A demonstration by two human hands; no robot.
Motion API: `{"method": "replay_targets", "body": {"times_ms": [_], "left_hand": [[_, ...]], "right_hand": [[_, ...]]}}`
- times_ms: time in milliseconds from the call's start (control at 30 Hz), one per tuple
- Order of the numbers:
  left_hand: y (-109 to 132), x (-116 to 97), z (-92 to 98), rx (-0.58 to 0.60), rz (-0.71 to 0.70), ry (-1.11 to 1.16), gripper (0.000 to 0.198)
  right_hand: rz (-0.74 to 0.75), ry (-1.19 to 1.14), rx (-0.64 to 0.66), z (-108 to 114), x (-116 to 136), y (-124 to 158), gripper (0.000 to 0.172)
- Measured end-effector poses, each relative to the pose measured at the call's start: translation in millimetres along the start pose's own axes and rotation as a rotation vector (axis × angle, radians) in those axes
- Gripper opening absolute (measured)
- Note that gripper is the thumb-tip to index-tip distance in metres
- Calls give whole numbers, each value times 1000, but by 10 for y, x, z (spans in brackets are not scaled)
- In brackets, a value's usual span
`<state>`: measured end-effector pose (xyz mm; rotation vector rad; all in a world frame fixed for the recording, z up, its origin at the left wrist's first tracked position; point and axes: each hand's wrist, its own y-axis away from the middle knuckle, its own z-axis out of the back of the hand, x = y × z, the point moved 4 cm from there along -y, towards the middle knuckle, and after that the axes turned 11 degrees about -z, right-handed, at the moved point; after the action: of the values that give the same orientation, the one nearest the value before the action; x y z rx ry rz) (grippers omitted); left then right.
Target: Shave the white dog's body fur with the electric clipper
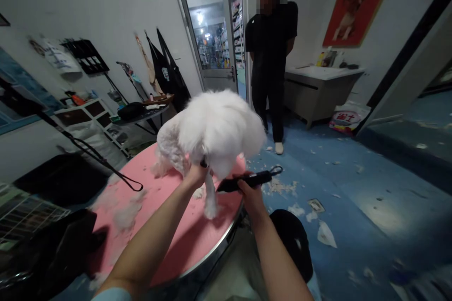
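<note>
On the pink table (169,240), a fluffy white dog (212,131), left hand (196,175) grip closed under its rump, right hand (249,193) grip around black clippers (247,180).

A fluffy white dog (212,131) stands on a round pink grooming table (183,240) with a silver metal rim, white clippings of fur (122,211) lying toward the table's left edge. The right hand (249,195) grips a black electric clipper (247,181), and a thin black leash loop (132,183) hangs over the pink top. On the blue floor (353,183), flecked with white tufts, stands a person in black clothes and white shoes (270,56), beside a red poster (356,2) on the white wall.
</note>
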<state>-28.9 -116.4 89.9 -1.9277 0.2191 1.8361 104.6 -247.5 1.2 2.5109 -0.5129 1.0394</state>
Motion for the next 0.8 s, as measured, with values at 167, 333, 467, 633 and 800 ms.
{"method": "replay_targets", "body": {"times_ms": [167,333,467,633,800], "left_hand": [[100,-76,-194,7,59,65,29],[171,-121,-242,89,73,145,44],[189,-144,-185,89,61,170,64],[200,-195,-106,51,45,205,83],[163,-233,-58,32,43,205,92]], "right_hand": [[-153,58,235,-169,-155,-100,47],[-204,-95,172,-87,-173,-321,36],[-293,-111,254,-242,-180,-384,34],[-404,-53,347,-309,-294,-237,31],[-353,-108,275,-327,-286,-209,29]]}}
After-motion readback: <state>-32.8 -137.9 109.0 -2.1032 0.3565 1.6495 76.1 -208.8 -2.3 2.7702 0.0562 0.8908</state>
